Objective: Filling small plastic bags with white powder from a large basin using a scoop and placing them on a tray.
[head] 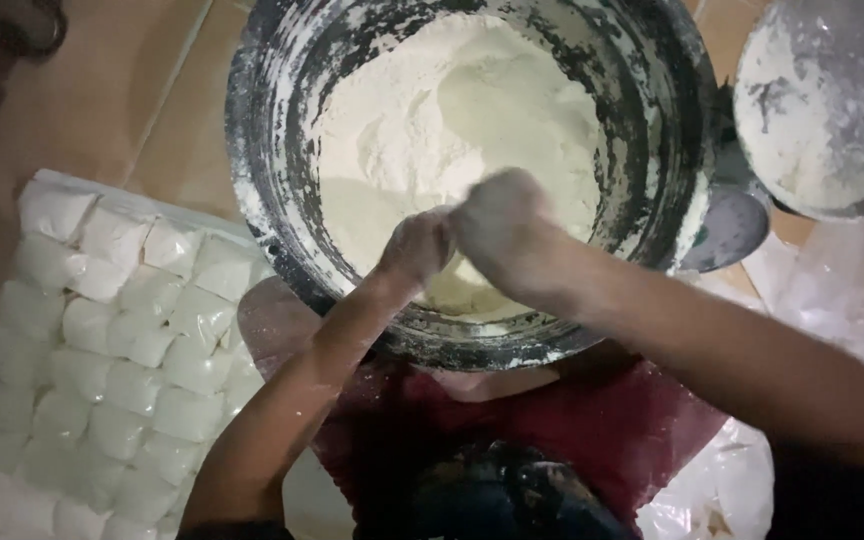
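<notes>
- Hands, left hand (417, 245) and right hand (500, 225), are held together over the basin's (272, 210) near rim, above the flour (452, 120).
- Fingers are curled inward; what is pinched cannot be told.
- Filled bags (112, 360) are packed beside the basin's left edge.

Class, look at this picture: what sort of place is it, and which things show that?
Probably a home food-packing spot on a tiled floor: a big basin of flour, rows of filled white bags, and floury hands.

Both hands motion-blurred; left hand (415, 245) and right hand (500, 225) meet over the flour, whatever's pinched btwn them can't be made out. Basin (262, 190) top rim cut by frame edge. Second bowl (832, 110) cropped top/right. Bag stack (102, 350) runs off bottom-left.
</notes>
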